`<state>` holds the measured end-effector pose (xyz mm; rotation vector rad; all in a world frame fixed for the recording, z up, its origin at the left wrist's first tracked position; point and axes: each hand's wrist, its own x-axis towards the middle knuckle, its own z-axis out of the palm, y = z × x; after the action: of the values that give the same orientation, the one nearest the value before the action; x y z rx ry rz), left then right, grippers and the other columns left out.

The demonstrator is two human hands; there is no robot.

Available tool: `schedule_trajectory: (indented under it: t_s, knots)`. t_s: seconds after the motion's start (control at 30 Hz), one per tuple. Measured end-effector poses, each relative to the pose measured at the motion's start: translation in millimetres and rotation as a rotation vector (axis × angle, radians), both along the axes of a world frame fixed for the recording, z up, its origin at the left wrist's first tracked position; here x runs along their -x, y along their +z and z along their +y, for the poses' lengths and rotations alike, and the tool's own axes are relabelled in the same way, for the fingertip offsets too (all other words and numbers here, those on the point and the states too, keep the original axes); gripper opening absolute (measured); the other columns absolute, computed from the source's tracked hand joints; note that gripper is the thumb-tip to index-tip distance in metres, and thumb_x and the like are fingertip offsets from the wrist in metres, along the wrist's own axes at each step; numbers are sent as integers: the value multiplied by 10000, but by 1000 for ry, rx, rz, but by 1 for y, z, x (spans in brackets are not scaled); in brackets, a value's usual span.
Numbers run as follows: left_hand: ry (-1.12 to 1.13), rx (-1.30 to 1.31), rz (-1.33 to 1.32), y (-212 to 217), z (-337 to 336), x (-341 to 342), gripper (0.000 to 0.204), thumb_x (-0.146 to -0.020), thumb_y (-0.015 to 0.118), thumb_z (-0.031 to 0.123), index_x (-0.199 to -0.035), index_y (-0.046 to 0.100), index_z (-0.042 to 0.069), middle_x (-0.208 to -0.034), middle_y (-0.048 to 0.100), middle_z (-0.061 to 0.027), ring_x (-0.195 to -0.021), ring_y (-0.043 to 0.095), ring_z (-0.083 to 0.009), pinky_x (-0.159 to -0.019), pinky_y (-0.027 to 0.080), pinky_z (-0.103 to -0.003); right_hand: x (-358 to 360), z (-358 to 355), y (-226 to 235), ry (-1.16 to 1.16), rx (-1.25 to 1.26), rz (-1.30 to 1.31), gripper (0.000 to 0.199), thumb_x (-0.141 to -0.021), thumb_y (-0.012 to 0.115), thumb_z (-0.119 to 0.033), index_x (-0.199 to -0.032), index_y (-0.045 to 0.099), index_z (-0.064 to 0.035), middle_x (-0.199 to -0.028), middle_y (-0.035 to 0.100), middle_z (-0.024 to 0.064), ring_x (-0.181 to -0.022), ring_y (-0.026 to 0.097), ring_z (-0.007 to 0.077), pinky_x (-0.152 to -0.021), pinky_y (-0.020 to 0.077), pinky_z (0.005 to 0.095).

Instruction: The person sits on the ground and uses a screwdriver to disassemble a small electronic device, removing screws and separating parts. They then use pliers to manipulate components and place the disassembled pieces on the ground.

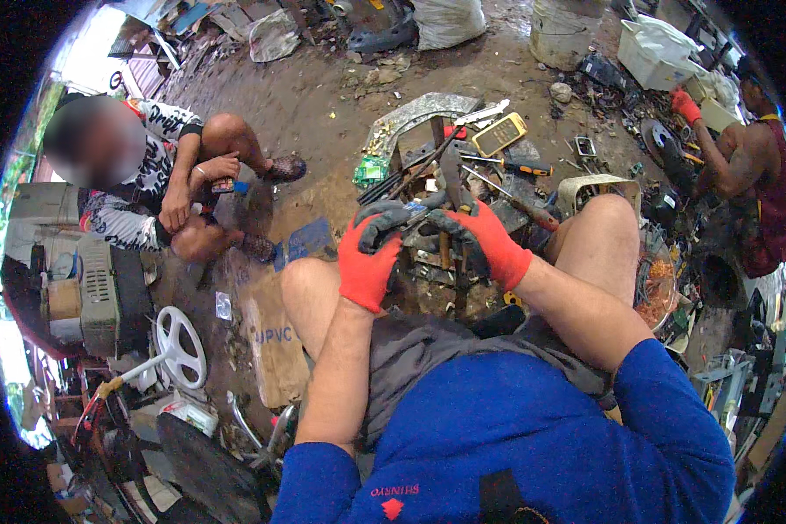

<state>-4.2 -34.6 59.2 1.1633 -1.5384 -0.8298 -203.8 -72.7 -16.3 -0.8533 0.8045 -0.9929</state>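
Observation:
My left hand (368, 253) and my right hand (491, 244) wear red work gloves with dark grip palms. They meet above the work spot between my knees, fingers curled inward. A small dark piece with a pale, bluish part (425, 203) sits between the fingertips; its kind is too small to make out. Just beyond lie a screwdriver (526, 166) with an orange and black handle, a yellow-framed rectangular device (499, 134) and a green circuit board (372, 169). Another tool with a reddish-brown handle (537, 212) points toward my right knee.
A person (175, 166) in a patterned white shirt sits at the left. Another person (754, 175) with a red glove works at the far right among scrap. A white steering wheel (181, 348), a cardboard sheet (273, 341), a white tub (655, 54) and sacks (448, 19) stand around.

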Motion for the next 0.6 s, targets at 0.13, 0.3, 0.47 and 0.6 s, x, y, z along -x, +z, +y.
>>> schedule_trajectory:
  t_s: [0.13, 0.3, 0.47, 0.6]
  knots:
    - [2, 9, 181, -4, -2, -1, 229, -734, 613, -94, -930, 669, 11, -1100, 651, -98, -1062, 589, -190, -942, 437, -310, -2, 3, 22, 40, -68, -82, 312, -856, 677, -150, -1149, 604, -70, -1037, 658, 33, -959, 594, 126, -846, 478, 304]
    - [7, -85, 171, -8, -5, 1, 203, -738, 595, -103, -899, 649, 9, -1121, 647, -112, -1066, 585, -195, -939, 435, -303, 7, 1, 35, -41, -13, 115, 347, -817, 713, -130, -1141, 609, -63, -1043, 660, 33, -926, 605, 127, -834, 485, 300]
    - [4, -83, 252, -6, -11, 11, 301, -797, 556, -119, -1072, 618, -15, -1234, 589, -133, -1150, 553, -205, -986, 412, -311, 9, -1, 38, -103, 23, 69, 451, -780, 750, -133, -1186, 574, -46, -1029, 667, 47, -917, 611, 132, -827, 490, 300]
    - [27, -219, 473, -9, -16, 12, 325, -878, 578, 8, -1202, 581, -12, -1186, 619, -102, -1092, 580, -192, -954, 442, -311, 11, -4, 36, -126, 66, 186, 498, -767, 760, -131, -1212, 552, -48, -1004, 664, 43, -899, 605, 128, -806, 490, 296]
